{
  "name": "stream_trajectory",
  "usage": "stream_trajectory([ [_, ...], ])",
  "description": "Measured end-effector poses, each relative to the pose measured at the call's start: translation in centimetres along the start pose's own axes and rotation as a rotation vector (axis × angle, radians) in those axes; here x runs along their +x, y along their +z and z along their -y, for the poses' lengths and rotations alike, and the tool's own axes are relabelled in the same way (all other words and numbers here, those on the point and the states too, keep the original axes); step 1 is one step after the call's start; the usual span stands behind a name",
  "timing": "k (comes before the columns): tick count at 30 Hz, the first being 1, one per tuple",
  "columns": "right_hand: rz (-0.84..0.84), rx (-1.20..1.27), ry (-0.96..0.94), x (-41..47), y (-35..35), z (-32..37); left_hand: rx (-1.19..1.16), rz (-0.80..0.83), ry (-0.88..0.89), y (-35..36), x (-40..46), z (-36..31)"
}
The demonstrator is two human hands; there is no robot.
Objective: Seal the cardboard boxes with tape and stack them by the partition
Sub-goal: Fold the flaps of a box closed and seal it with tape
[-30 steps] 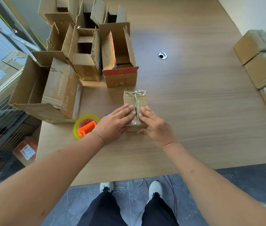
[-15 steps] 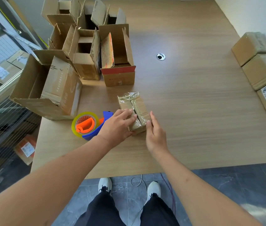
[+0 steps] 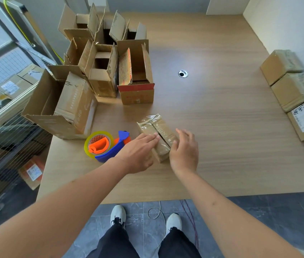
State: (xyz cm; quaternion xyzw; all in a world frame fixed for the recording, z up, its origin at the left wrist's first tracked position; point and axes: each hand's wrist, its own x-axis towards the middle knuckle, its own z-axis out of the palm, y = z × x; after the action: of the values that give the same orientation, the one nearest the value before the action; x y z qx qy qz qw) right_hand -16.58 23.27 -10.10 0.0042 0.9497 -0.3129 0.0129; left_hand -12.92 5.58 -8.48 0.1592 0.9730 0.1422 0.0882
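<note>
The person stands at the near edge of the desk [image 3: 222, 112] with a small cardboard box [image 3: 156, 131] in front of them, lying at an angle with its two top flaps folded shut. A slit shows along the seam between the flaps, so the seam does not look fully taped.

The left hand [image 3: 138, 153] lies flat with straight fingers pressing the left flap down. The right hand [image 3: 183, 149] is at the box's near right corner, fingers loosely spread; whether it touches the cardboard or hovers just off it cannot be told. The two hands are apart, one on each side of the seam.

The step in hand appears to be holding the flaps closed ahead of taping. The tape dispenser [image 3: 108, 146], blue with an orange core and a yellow roll, sits on the desk just left of the left hand.

The next move probably calls for one hand to keep the flaps down while the other takes up the dispenser and runs tape along the seam.

Three sealed boxes [image 3: 294, 90] already sit in a row by the white partition [image 3: 287, 25] on the right, well apart from the small box. A cluster of open boxes [image 3: 99, 71] waits at the far left.
</note>
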Motion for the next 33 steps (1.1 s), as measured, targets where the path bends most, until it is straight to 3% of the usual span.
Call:
stream_trajectory([
  [2, -0.022, -0.135, -0.079, -0.4, -0.7, 0.5, -0.004, 0.026, 0.011, -0.2, -0.3, -0.5],
  [7, 0.166, -0.296, -0.217, -0.1, -1.1, 0.1, -0.023, -0.013, -0.001, -1.2, -0.5, -0.2],
  [11, 0.268, -0.268, -0.265, 1.3, -1.1, -0.8, -0.138, -0.093, -0.024, -1.8, -0.2, 0.6],
  [15, 0.363, -0.269, -0.334, 2.3, -1.3, -1.2, -0.024, -0.039, -0.028, -1.4, 0.0, 2.5],
  [18, 0.213, -0.361, -0.464, 2.2, -1.7, -0.9, 0.034, -0.012, 0.015, -1.0, 0.0, 2.8],
  [20, 0.094, -0.416, -0.449, 1.8, -1.5, -0.4, 0.013, -0.029, 0.004, -0.6, 0.1, 2.3],
  [24, 0.149, -0.467, -0.346, 1.2, -0.5, 0.9, -0.005, -0.025, -0.026, -0.7, -0.3, 1.8],
  [29, 0.296, -0.450, -0.415, 0.7, 1.0, 0.2, 0.011, -0.070, 0.001, -1.3, -1.3, 1.9],
  [33, 0.243, -0.330, -0.385, 1.8, 0.8, 0.7, -0.023, -0.089, 0.032, -1.5, -2.0, 2.0],
])
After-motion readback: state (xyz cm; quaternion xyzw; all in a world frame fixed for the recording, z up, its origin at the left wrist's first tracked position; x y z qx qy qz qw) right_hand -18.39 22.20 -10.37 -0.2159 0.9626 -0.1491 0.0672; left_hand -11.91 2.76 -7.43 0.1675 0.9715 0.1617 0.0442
